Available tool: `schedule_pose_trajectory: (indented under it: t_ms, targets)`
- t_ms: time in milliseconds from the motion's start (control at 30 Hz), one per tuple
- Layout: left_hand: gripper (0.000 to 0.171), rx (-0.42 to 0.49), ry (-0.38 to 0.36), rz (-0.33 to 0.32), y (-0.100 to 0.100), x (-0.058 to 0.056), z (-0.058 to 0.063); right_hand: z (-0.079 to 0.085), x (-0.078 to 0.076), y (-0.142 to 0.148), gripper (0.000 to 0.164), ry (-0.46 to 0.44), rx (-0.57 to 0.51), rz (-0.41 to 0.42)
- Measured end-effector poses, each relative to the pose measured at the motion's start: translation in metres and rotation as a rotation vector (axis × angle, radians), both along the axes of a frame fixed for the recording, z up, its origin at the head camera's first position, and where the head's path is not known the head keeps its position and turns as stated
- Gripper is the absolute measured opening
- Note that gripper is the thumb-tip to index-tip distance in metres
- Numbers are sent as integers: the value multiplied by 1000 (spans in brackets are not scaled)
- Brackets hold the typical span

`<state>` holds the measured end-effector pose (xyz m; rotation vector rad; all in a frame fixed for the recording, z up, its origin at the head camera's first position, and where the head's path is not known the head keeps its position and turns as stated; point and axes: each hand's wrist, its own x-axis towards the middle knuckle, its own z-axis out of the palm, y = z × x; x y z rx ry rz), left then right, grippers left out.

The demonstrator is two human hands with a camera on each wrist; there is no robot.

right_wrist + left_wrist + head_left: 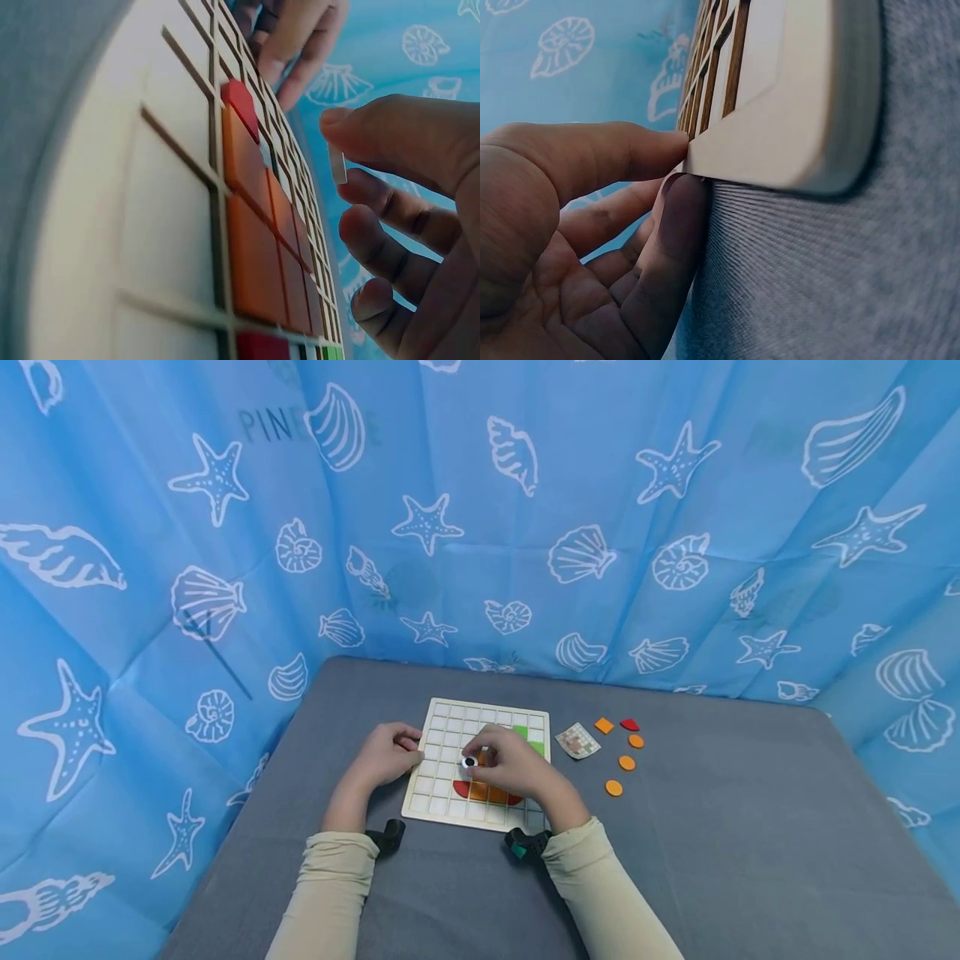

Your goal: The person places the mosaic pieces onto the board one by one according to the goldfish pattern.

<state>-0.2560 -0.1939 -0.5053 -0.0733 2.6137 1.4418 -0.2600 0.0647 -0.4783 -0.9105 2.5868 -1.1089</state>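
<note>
A square white grid board (423, 785) lies on the table. My left hand (384, 755) pinches its left edge; in the left wrist view the thumb (656, 150) is on the edge's upper face and a finger is against its side. My right hand (517, 763) is over the board's middle, holding a small white round tile with a black dot (469, 762) between thumb and finger. The right wrist view shows this thin tile (337, 161) edge-on, apart from the board. Below it, orange square tiles (259, 259) and a red rounded tile (240, 105) sit in the grid.
Green tiles (536, 748) sit at the board's right side. Right of the board lies a small card with a grid pattern (578, 741). Beyond it are an orange square tile (603, 725), a red tile (630, 724) and several orange round tiles (626, 763). A blue curtain hangs behind the grey table.
</note>
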Motion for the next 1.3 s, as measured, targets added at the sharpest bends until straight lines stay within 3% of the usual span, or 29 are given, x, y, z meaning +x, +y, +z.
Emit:
schedule_pose_trajectory:
  t_ms: [533, 1300]
  targets:
    - [35, -7, -4, 6, 0, -1, 0, -8, 1, -10, 16, -19, 56, 4]
    - [35, -13, 5, 3, 0, 0, 1, -6, 1, -10, 17, -29, 86, -8]
